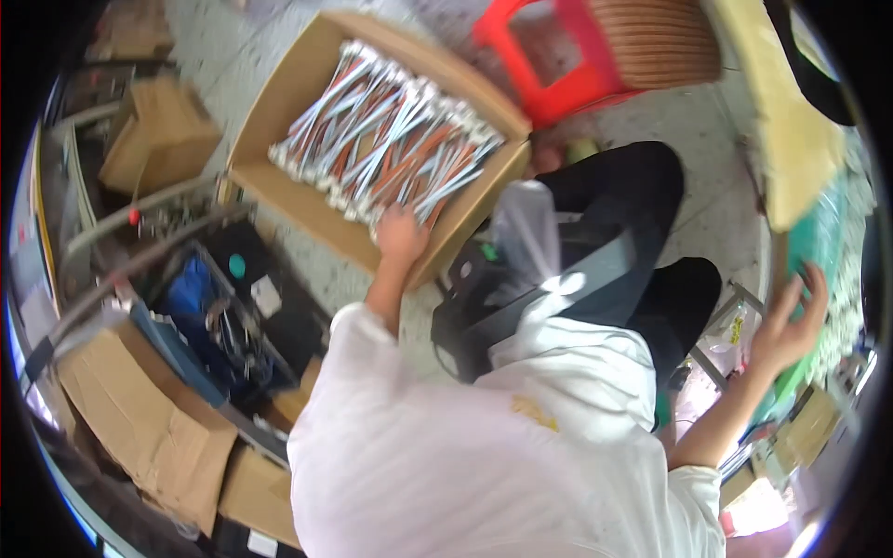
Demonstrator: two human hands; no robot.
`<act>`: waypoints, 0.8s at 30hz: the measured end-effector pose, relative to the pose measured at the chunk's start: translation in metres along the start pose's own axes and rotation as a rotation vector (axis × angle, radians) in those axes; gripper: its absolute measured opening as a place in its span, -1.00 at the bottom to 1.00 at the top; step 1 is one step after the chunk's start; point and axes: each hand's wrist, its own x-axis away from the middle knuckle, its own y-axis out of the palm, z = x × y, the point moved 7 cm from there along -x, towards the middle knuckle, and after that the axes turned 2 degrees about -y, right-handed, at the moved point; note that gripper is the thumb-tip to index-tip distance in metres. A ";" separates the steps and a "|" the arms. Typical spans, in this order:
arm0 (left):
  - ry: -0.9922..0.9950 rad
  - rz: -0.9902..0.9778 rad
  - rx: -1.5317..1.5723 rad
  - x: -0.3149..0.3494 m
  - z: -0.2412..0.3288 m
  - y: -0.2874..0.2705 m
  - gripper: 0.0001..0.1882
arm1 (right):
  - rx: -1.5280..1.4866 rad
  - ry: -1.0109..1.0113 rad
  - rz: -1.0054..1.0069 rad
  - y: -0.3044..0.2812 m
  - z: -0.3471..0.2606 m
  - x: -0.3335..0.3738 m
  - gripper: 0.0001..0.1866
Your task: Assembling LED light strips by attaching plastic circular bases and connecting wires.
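Box of brown cardboard (pixel 293 88) already holds layered, thin brown-and-pale strips (pixel 400 121) with white ends; what remains, I cannot tell. Left grip (pixel 403 234) curls at them, hold unclear; right grip (pixel 791 321), half-open, shows nothing held.

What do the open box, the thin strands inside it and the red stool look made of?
Box: matte cardboard, by its plain tan walls. Thin strands: perhaps plastic-coated wire, slim, smooth-looking, white or red-brown, with pale ends; blur leaves it open. Red stool: likely moulded plastic, smooth and vividly coloured.
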 end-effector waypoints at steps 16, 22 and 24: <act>0.782 0.923 0.760 0.007 0.398 -0.438 -0.78 | -0.428 -0.143 -0.409 -0.046 -0.017 -0.042 -0.72; 0.685 0.925 0.707 -0.005 0.399 -0.428 -0.68 | -0.209 -0.257 -0.278 -0.026 0.005 -0.163 -0.69; 0.703 0.961 0.698 -0.004 0.400 -0.428 -0.69 | -0.324 -0.335 -0.279 0.022 0.003 -0.207 -0.53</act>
